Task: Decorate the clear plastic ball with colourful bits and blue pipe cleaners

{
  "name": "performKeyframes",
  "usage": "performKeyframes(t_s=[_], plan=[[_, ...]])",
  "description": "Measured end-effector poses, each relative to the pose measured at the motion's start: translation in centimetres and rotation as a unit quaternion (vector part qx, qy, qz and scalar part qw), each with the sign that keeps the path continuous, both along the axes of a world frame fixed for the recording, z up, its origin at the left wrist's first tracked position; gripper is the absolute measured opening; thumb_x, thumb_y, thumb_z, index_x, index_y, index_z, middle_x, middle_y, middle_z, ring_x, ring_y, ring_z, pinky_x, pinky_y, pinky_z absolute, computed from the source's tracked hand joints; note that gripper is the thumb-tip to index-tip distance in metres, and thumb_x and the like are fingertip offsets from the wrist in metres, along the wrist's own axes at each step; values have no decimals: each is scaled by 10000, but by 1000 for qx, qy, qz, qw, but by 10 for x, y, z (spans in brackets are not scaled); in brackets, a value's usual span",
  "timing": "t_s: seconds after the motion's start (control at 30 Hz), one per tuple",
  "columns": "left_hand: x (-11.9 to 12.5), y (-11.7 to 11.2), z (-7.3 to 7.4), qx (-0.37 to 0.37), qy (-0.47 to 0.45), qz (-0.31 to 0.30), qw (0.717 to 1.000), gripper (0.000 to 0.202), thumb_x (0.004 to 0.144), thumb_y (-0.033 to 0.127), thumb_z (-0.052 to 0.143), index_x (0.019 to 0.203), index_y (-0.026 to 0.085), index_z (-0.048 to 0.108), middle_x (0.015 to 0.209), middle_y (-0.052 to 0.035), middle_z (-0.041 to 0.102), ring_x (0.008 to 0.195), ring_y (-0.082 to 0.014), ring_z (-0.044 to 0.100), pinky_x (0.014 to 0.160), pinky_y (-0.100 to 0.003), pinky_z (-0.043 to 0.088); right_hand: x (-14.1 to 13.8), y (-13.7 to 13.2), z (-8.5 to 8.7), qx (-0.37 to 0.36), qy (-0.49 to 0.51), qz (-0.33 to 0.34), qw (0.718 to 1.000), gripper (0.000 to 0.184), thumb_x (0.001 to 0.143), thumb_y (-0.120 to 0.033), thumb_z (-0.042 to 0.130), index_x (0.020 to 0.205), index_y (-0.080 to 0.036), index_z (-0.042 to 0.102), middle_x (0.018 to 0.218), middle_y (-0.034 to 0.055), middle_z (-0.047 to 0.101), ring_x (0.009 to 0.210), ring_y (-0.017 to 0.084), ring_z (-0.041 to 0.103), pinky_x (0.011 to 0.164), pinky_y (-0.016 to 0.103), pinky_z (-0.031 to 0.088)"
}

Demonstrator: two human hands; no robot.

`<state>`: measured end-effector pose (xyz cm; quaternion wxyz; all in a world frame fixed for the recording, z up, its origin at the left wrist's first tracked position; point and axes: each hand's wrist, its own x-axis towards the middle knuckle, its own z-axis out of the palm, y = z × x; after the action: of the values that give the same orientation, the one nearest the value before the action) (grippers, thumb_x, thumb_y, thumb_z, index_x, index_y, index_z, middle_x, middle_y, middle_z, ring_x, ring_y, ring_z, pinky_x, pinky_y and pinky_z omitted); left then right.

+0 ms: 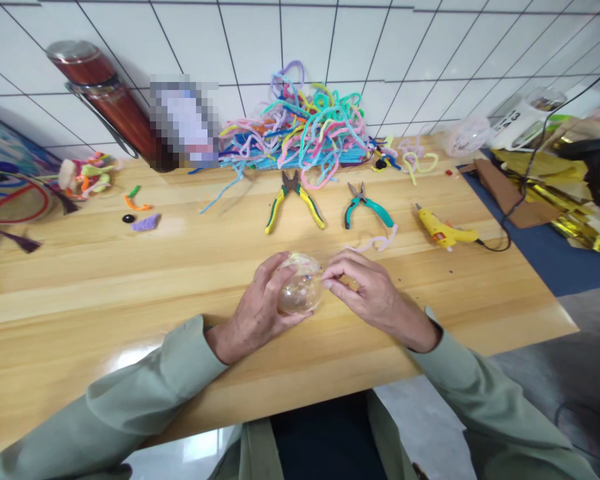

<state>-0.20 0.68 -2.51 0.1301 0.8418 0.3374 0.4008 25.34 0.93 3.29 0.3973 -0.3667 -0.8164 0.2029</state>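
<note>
My left hand (253, 310) is wrapped round a clear plastic ball (301, 285) with small coloured bits inside, held just above the wooden table (105, 280). My right hand (367, 290) touches the ball's right side, its fingertips pinched together against it. Both hands are near the table's front edge, at its middle. Whether the right fingers grip a small piece at the ball is not visible.
A heap of coloured pipe cleaners (307, 127) lies at the back. Yellow pliers (293, 200), teal pliers (365, 207), a loose pink pipe cleaner (377, 241) and a yellow glue gun (445, 232) lie beyond my hands. A red-brown flask (107, 100) stands back left.
</note>
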Motion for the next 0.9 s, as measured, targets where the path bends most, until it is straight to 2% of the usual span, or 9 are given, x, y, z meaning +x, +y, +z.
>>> performKeyframes(t_s=[0.27, 0.43, 0.67, 0.9], plan=[[1, 0, 1, 10, -7, 1, 1000, 977, 880, 422, 900, 1643, 258, 313, 1519, -212, 523, 1459, -373, 559, 1144, -586, 596, -5, -5, -5, 36, 20, -25, 999, 115, 1044, -135, 674, 1051, -249, 691, 943, 29, 758, 840, 177, 722, 761, 319, 591], [1, 1, 1, 16, -3, -8, 1000, 972, 893, 419, 886, 1648, 225, 306, 1509, -231, 527, 1471, -379, 543, 1136, -572, 606, -3, -4, -2, 27, -3, -23, 999, 131, 1020, -134, 706, 1088, -246, 707, 990, 43, 765, 881, 190, 740, 781, 331, 611], [2, 1, 0, 7, -11, 2, 1000, 1005, 868, 451, 907, 1646, 256, 302, 1515, -216, 527, 1465, -383, 557, 1146, -582, 596, -6, -8, -3, 32, 9, -20, 999, 137, 1032, -112, 678, 991, -241, 701, 928, 31, 776, 858, 177, 757, 782, 318, 623], [2, 1, 1, -3, -11, 0, 1000, 1025, 848, 436, 927, 1639, 283, 294, 1522, -207, 517, 1469, -388, 562, 1144, -596, 597, -7, -11, 1, 17, -3, -76, 997, 119, 1013, -144, 712, 1014, -260, 733, 911, 25, 807, 774, 174, 747, 713, 330, 618]])
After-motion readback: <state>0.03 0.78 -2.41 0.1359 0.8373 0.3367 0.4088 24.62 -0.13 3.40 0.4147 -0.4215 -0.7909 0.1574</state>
